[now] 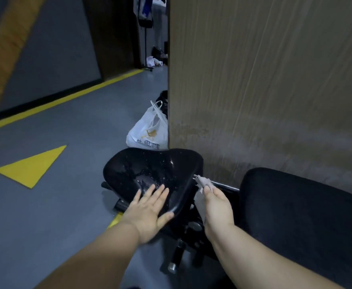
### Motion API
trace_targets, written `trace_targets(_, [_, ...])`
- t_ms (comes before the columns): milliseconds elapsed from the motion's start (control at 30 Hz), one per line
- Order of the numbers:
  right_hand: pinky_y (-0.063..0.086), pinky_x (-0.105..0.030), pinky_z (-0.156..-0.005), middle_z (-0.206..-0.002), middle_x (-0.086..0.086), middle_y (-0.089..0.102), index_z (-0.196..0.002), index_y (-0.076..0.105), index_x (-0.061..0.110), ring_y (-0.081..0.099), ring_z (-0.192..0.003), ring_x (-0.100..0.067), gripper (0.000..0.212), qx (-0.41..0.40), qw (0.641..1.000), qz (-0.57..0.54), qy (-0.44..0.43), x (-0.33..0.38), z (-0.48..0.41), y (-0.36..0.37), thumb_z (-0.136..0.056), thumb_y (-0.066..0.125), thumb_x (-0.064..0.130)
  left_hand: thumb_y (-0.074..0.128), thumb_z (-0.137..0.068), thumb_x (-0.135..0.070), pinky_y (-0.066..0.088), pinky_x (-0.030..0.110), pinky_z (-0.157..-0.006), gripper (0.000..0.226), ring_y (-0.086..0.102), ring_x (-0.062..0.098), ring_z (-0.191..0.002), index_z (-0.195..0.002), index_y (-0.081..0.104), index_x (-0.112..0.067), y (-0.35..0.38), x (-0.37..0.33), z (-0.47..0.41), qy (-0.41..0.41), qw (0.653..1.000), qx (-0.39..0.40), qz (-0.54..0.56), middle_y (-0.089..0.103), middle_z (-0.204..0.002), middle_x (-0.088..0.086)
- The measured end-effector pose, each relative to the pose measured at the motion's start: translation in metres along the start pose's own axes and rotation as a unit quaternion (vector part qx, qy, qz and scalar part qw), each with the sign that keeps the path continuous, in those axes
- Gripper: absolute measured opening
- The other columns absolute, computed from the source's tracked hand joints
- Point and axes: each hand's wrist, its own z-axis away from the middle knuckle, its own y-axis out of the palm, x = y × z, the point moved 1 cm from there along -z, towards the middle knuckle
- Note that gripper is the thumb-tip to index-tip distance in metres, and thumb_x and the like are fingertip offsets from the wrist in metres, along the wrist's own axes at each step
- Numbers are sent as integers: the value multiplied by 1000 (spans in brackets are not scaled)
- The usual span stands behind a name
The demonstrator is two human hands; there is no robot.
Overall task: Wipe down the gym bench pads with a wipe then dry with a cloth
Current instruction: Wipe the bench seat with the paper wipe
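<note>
A black curved seat pad (pixel 156 170) of the gym bench sits in the lower middle, wet with droplets and specks. My left hand (pixel 148 209) lies flat on its near edge, fingers straight. My right hand (pixel 216 203) is just right of the pad and pinches a crumpled pale wipe (pixel 203 181) at its fingertips, beside the pad's right rim. A second, longer black pad (pixel 304 215) stretches to the lower right. The bench's black metal frame (pixel 183 245) shows under the seat.
A tall brown panel (pixel 264 80) stands right behind the bench. A white plastic bag (pixel 148 130) sits on the grey floor by its corner. Yellow line (pixel 62 101) and yellow triangle (pixel 33 165) mark the floor at left.
</note>
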Motion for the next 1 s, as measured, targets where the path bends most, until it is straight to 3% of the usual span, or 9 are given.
trace_targets(67, [43,-25,-100,-109,16,70,-110,70,30,60,-110,-2,31,34,994,61,-86,-9,-7,17,-99,49,12,-31,-61,-81,-16,30,-117,101,-20,5,-143,-149,-15,-33,8,16,-3,14,999,-42,5,-23,-151,-19])
trace_targets(133, [30,-17,-109,-117,32,61,-106,67,48,47,-122,10,40,99,969,158,-162,-25,-10,27,-98,51,13,-5,-93,-69,4,30,-116,77,16,12,-147,-154,14,-25,17,24,-6,25,996,-80,-6,8,-158,-11])
trace_targets(200, [18,-11,-112,-127,42,44,-109,56,58,25,-135,14,20,138,932,272,-194,-50,-7,28,-93,52,46,13,-103,-54,16,33,-111,60,32,14,-142,-148,35,-19,28,29,-8,35,995,-92,22,34,-154,-7])
trace_targets(267, [10,-17,-117,-138,45,25,-129,39,52,3,-141,12,54,155,886,367,-238,-74,-5,21,-83,25,78,16,-105,-49,15,33,-113,57,27,12,-143,-146,37,-15,39,31,-9,50,987,-139,60,38,-153,-4])
trace_targets(367, [0,-19,-117,-149,41,8,-138,22,61,-2,-144,3,44,146,849,409,-301,-94,-10,15,-94,19,65,16,-104,-48,12,32,-116,57,24,10,-144,-147,37,-16,44,31,-15,57,973,-210,70,38,-153,-4])
trace_targets(467, [-3,-23,-117,-145,43,17,-139,34,52,2,-144,4,43,126,836,435,-310,-86,-23,20,-96,30,49,16,-103,-49,12,32,-117,58,31,12,-141,-144,40,-16,46,28,-21,37,968,-233,84,43,-150,-4])
trace_targets(733, [-14,-29,-117,-150,26,24,-144,36,40,-2,-142,2,74,107,784,558,-250,-38,-79,40,-80,5,59,42,-89,-46,22,37,-113,61,37,15,-138,-139,54,-13,46,28,-23,66,962,-262,38,48,-146,-3])
trace_targets(867, [-1,-36,-119,-154,18,24,-145,35,36,0,-145,-6,45,109,788,568,-210,-28,-106,42,-101,30,40,29,-99,-47,21,38,-114,58,34,15,-140,-142,50,-13,45,30,-24,77,962,-258,40,43,-150,-4])
trace_targets(1000, [-3,-26,-119,-152,21,20,-146,37,27,-3,-145,-4,46,92,827,505,-231,-40,-82,42,-100,35,25,19,-102,-49,19,37,-115,61,32,15,-142,-145,42,-14,50,30,-21,69,963,-253,64,41,-151,-2])
